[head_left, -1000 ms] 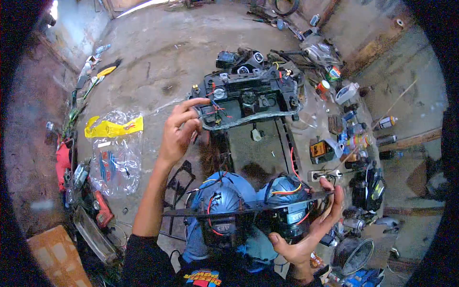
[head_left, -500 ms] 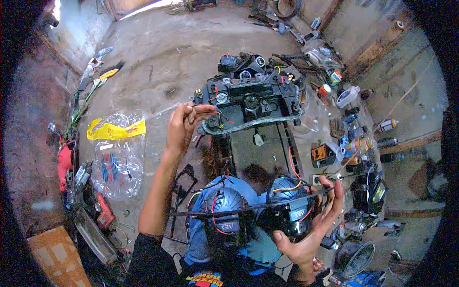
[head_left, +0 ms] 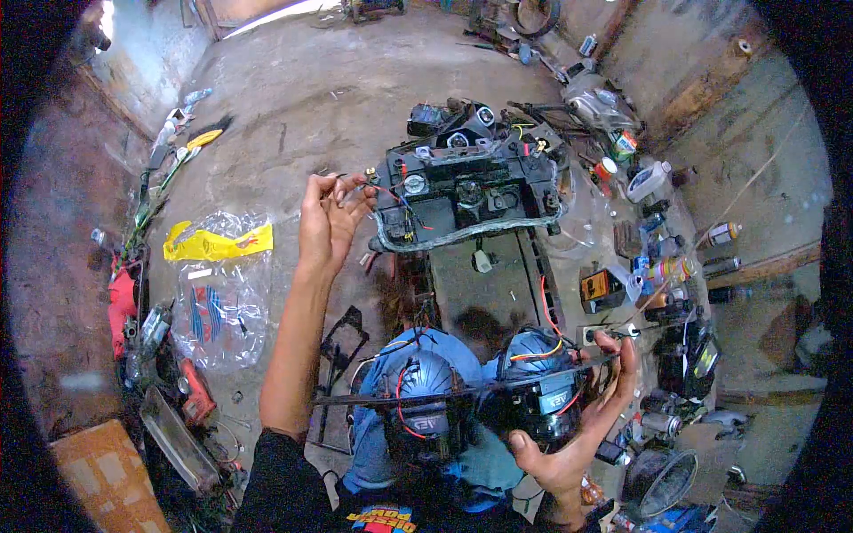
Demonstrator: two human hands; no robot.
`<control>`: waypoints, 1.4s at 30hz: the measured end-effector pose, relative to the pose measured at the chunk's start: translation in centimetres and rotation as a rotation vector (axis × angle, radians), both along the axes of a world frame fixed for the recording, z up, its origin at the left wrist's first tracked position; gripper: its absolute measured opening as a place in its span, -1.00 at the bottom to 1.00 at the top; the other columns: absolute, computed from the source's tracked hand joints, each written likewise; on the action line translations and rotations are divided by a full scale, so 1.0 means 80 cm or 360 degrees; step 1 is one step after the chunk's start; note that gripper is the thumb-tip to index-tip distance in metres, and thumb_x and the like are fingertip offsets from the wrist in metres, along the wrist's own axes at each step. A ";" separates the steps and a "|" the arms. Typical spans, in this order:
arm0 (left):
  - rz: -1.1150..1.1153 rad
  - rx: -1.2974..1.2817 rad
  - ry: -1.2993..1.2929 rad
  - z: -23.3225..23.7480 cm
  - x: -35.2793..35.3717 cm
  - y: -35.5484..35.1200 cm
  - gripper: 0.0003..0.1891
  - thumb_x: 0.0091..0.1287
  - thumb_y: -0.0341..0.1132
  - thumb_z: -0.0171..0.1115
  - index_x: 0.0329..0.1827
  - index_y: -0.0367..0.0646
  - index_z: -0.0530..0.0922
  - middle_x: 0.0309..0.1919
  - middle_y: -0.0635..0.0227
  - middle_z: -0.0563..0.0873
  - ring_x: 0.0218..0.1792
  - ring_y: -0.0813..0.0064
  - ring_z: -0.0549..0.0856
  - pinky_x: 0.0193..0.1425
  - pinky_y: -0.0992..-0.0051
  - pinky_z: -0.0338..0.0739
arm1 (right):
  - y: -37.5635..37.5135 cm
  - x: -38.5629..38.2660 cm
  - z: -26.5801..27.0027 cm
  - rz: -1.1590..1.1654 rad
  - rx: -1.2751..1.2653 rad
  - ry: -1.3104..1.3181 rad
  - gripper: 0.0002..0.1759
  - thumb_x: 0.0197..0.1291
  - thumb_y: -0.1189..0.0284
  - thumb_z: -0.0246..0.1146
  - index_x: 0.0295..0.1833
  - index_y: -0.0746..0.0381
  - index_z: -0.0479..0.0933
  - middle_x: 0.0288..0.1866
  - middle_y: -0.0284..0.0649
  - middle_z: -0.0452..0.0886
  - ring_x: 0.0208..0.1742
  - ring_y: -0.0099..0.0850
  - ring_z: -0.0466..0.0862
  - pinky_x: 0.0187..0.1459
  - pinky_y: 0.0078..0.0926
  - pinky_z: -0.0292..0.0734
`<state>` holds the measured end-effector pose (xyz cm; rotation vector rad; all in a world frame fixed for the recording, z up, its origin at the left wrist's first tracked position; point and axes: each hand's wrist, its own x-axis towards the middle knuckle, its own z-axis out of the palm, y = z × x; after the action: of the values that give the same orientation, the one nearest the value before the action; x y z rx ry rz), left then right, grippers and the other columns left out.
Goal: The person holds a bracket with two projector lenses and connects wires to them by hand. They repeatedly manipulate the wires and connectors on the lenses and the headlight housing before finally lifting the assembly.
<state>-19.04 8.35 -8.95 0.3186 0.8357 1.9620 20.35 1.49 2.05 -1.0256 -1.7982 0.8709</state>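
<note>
My left hand (head_left: 332, 222) is raised at the left side of a black headlight housing (head_left: 520, 178), fingertips pinched on a thin wire (head_left: 384, 190) that runs into the housing. Red and blue leads hang beside it. A dark panel with two black projector lamps (head_left: 426, 417) labelled AES and a long thin edge rests over my lap. My right hand (head_left: 573, 435) grips the panel's right end, thumb below and fingers at the far edge. Red and yellow wires loop around the lamps (head_left: 551, 400). Its underside is hidden.
On the floor at left lie a clear plastic bag (head_left: 222, 311) with a yellow header and a red power tool (head_left: 195, 391). Bottles, a black box (head_left: 601, 289) and a white jug (head_left: 647, 180) line the right side. A wooden board (head_left: 111, 480) stands at lower left.
My left hand has moved slightly left and up, away from the housing's front, and its fingers have opened a little. The right hand and the lamps stay almost in place.
</note>
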 end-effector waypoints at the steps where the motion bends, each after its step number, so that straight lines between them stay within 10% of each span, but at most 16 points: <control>1: -0.0015 0.0026 -0.0012 -0.003 -0.003 -0.002 -0.71 0.54 -0.13 0.10 -0.09 -0.20 0.59 0.01 0.11 0.78 0.10 0.05 0.78 0.34 0.13 0.62 | 0.000 0.001 -0.001 0.0002 0.0002 0.0000 0.60 -0.22 -0.06 0.72 0.74 0.30 -0.18 0.64 0.13 0.09 0.61 -0.05 0.26 0.57 0.01 0.26; 14: 0.0352 -0.0849 0.1067 -0.034 -0.003 -0.036 -0.58 0.64 -0.01 0.02 -0.27 -0.16 0.56 -0.14 0.27 0.80 -0.24 0.57 0.66 -0.27 0.52 0.50 | 0.002 0.005 -0.003 0.0001 0.0040 -0.0035 0.59 -0.20 -0.10 0.70 0.74 0.30 -0.16 0.64 0.14 0.10 0.63 -0.01 0.23 0.55 0.05 0.29; 29: 0.0148 -0.0734 0.1420 -0.014 0.018 -0.071 -0.62 0.57 -0.25 0.08 0.33 -0.14 0.65 0.30 0.29 0.70 0.15 0.40 0.71 0.24 0.35 0.62 | 0.001 0.003 -0.005 -0.0004 0.0025 0.0063 0.62 -0.23 -0.12 0.71 0.76 0.31 -0.15 0.62 0.09 0.16 0.60 -0.07 0.28 0.57 -0.05 0.23; 37: 0.0381 -0.0455 0.1793 0.069 0.047 -0.072 -0.69 0.52 -0.40 0.10 0.21 -0.23 0.71 0.26 0.23 0.72 0.25 0.38 0.68 0.36 0.40 0.54 | 0.006 0.006 -0.002 0.0075 0.0079 0.0032 0.60 -0.27 0.03 0.79 0.73 0.31 -0.12 0.64 0.12 0.11 0.48 -0.10 0.37 0.49 -0.04 0.36; 42: -0.0178 -0.0095 0.2065 0.169 0.086 -0.084 -0.82 0.50 -0.35 0.23 0.01 -0.21 0.72 0.13 0.21 0.74 0.13 0.39 0.71 0.23 0.39 0.57 | 0.007 0.008 -0.003 0.0075 0.0074 0.0033 0.58 -0.26 0.01 0.78 0.73 0.30 -0.09 0.63 0.12 0.12 0.50 -0.07 0.36 0.47 -0.04 0.39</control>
<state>-12.18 1.66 4.58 1.6419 1.5878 1.4545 20.97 2.02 1.78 -0.9447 -1.8232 0.8617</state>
